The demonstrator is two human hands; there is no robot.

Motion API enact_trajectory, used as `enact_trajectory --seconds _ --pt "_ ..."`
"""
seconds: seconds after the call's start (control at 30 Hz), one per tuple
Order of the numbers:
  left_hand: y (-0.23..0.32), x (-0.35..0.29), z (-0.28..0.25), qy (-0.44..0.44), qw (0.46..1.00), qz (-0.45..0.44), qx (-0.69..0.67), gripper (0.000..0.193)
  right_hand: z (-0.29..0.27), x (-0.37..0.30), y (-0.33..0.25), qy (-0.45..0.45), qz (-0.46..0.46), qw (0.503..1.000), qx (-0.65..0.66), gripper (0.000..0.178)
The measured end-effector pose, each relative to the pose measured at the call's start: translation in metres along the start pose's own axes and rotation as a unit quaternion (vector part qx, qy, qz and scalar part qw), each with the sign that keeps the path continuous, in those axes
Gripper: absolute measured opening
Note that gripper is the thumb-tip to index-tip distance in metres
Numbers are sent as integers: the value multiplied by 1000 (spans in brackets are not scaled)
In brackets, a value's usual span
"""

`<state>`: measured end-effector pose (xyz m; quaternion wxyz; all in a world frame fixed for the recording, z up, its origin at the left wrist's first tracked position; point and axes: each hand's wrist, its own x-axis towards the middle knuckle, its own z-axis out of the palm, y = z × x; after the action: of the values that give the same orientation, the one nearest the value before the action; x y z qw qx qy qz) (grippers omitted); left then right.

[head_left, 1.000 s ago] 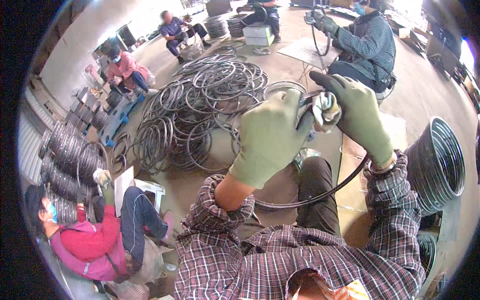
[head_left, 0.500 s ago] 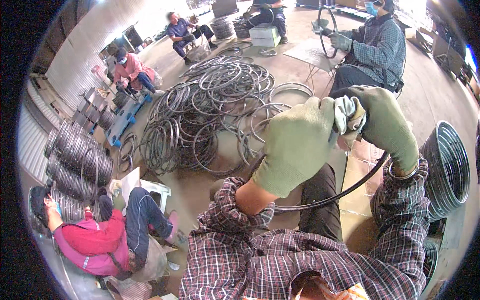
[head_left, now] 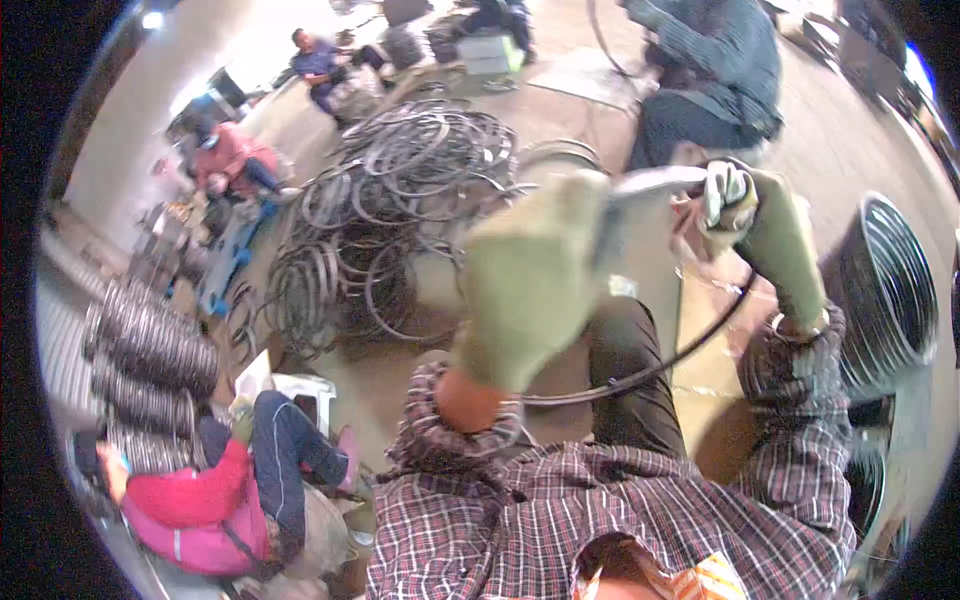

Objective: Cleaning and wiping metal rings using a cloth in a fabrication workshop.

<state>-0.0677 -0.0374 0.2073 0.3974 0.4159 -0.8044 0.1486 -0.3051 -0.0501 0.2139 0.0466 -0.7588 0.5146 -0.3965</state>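
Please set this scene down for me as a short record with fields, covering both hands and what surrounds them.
Left hand: green glove, at the ring; blurred, grip unclear
Right hand: green glove, holding a white cloth at the ring
Ring: dark, its lower arc crossing in front of a trouser leg
Ahead, left: loose pile of rings on the floor
Far right: stack of rings
Far left: more stacked rings
People: five co-workers around, one at lower left in red

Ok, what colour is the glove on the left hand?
Pale olive green; the glove shows in the head view, though blurred.
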Motion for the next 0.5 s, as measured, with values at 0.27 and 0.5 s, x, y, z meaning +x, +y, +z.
enact_trajectory --seconds 0.27,0.5 --pt "-15 -12 0 33 997 -66 37 17 53 -69 128 44 126 972 191 17" --pt "16 10 5 32 999 15 0 22 24 16 -15 132 -166 968 -137 41"
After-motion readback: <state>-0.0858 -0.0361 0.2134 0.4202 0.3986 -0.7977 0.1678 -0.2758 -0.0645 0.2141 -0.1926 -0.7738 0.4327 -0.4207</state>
